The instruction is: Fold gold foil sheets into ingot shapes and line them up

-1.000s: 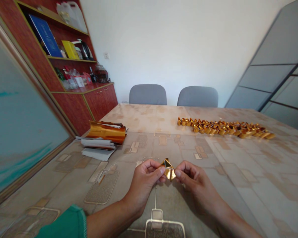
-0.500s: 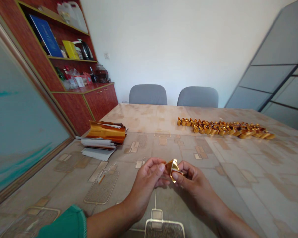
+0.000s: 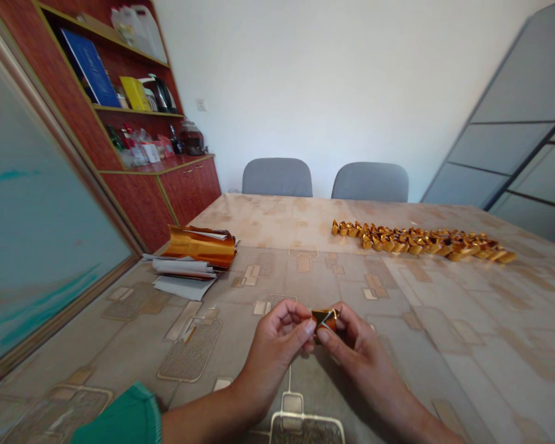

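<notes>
Between my two hands, above the near part of the table, is a small folded piece of gold foil paper [image 3: 324, 319]. My left hand [image 3: 282, 333] pinches its left end between thumb and fingers. On the other side, my right hand [image 3: 351, 338] grips it with the thumb on the near face and the fingers behind. A pale crease line runs slantwise across the shiny face. Its back and lower edge are partly hidden by my fingers.
Rows of folded gold paper pieces [image 3: 420, 242] stand at the far right of the patterned table [image 3: 268, 219]. A stack of gold and grey-white paper sheets [image 3: 197, 246] lies at the left. Two grey chairs [image 3: 277, 177] line the far edge; a red cabinet [image 3: 185, 191] stands beyond, left.
The foil piece has turned, and its upright bright flap now lies lower and flatter. My left hand has moved slightly right, its thumb now against the piece.
</notes>
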The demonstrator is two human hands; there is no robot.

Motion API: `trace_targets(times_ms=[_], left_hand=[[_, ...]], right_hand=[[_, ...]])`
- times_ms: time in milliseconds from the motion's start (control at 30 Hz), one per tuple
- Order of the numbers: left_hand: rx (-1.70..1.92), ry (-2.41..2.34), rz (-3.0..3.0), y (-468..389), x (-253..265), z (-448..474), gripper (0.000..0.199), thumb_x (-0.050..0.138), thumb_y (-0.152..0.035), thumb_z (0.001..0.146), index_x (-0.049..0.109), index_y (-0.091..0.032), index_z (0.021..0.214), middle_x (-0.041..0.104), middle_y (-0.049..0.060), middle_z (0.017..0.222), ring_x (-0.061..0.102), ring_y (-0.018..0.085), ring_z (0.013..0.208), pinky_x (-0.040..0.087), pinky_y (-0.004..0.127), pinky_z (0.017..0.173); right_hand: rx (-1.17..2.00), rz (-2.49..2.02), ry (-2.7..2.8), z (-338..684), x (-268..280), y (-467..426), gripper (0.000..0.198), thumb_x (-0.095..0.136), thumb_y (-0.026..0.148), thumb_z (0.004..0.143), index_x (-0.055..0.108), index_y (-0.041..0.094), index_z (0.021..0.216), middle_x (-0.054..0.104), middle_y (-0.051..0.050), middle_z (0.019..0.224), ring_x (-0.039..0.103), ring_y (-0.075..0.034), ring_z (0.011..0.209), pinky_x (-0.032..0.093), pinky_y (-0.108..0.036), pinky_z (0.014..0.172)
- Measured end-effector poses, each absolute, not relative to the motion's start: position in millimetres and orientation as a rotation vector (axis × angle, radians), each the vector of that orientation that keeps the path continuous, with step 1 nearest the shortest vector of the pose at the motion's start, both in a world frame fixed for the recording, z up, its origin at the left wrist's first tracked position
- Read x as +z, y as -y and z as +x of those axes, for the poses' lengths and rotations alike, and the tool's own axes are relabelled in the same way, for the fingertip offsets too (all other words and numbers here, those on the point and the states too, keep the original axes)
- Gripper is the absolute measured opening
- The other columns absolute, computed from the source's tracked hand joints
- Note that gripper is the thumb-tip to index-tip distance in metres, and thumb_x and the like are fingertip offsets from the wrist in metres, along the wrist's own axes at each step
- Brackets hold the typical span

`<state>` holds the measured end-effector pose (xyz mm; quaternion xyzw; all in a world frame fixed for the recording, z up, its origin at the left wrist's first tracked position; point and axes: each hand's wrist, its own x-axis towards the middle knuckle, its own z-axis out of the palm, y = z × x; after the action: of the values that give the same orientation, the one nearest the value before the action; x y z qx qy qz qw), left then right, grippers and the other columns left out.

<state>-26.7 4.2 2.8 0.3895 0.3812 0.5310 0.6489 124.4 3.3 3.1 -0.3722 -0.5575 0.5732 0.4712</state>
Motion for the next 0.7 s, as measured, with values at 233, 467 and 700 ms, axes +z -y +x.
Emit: trace_targets(times_ms=[233, 467, 700], left_hand=[[1.205, -0.924, 1.063, -2, 1, -29, 0.026, 0.076, -0.038, 0.078, 0.062, -0.016, 0.078, 0.059, 0.0, 0.072, 0.054, 0.012, 0.067, 0.043, 0.022, 0.063], [1.096, -1.118, 1.346, 4, 11, -25, 0.013, 0.067, -0.026, 0.079, 0.064, -0.015, 0.073, 0.058, -0.001, 0.065, 0.049, 0.012, 0.059, 0.038, 0.022, 0.056], [1.133, -1.001, 1.247, 0, 9, -28, 0.017, 0.072, -0.031, 0.079, 0.064, -0.017, 0.074, 0.059, -0.001, 0.069, 0.052, 0.013, 0.063, 0.04, 0.022, 0.06]], right_hand=[[1.393, -0.935, 1.413, 133, 7, -4, 0.03, 0.07, 0.05, 0.086, 0.058, 0.023, 0.088, 0.055, 0.001, 0.079, 0.051, -0.018, 0.076, 0.04, -0.03, 0.068], [1.197, -1.007, 1.566, 135, 13, -4, 0.03, 0.06, 0.046, 0.094, 0.06, 0.021, 0.077, 0.057, 0.0, 0.073, 0.051, -0.018, 0.071, 0.04, -0.031, 0.066], [1.329, -0.955, 1.48, 137, 8, -4, 0.028, 0.065, 0.048, 0.09, 0.061, 0.022, 0.085, 0.058, -0.001, 0.08, 0.052, -0.018, 0.075, 0.04, -0.031, 0.067]])
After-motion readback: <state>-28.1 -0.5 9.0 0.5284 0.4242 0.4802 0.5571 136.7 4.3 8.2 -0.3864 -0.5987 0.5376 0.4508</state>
